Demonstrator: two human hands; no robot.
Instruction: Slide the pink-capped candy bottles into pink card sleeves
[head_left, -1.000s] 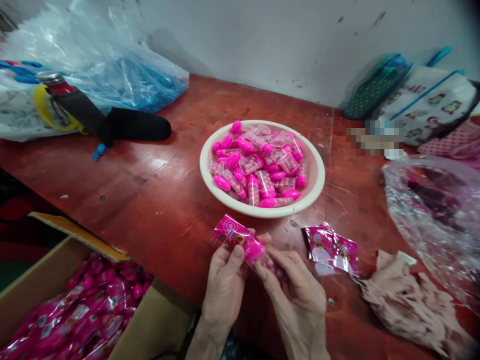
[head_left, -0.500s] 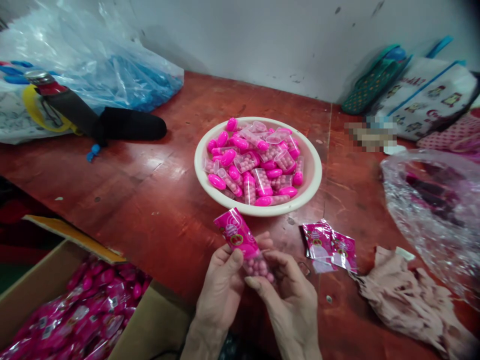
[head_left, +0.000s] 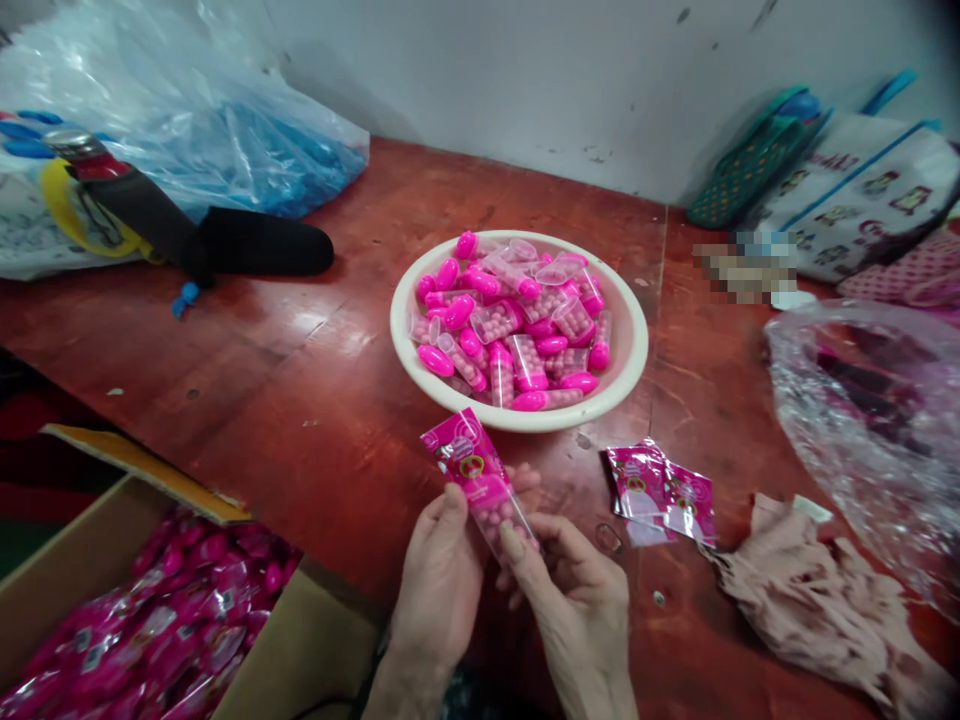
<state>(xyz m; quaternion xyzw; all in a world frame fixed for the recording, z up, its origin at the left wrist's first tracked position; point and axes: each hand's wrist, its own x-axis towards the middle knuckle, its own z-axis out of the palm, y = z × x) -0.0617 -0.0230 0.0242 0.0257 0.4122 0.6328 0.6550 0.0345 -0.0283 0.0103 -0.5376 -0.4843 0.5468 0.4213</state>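
Note:
A pink printed packet [head_left: 471, 462] with a clear lower part showing pink beads is held between both hands, tilted to the left, just in front of the bowl. My left hand [head_left: 442, 565] grips its left edge with the thumb on top. My right hand [head_left: 574, 580] pinches its lower end, thumb over the beads. Behind them stands a cream bowl [head_left: 634, 345] heaped with clear tubes [head_left: 525, 362] of pink beads with bright pink caps. Flat pink packets [head_left: 660, 490] lie overlapping on the red table [head_left: 337, 370], right of my hands.
A cardboard box [head_left: 300, 640] of filled pink packets stands at lower left. A bottle in a dark sleeve [head_left: 142, 210] and a blue-filled plastic bag [head_left: 255, 150] are at upper left. To the right lie a crumpled cloth [head_left: 817, 590], clear plastic [head_left: 862, 430] and a printed bag [head_left: 855, 190].
The packet's beads have shifted slightly up and left, and more of its clear part shows. My right thumb has moved up onto the beads.

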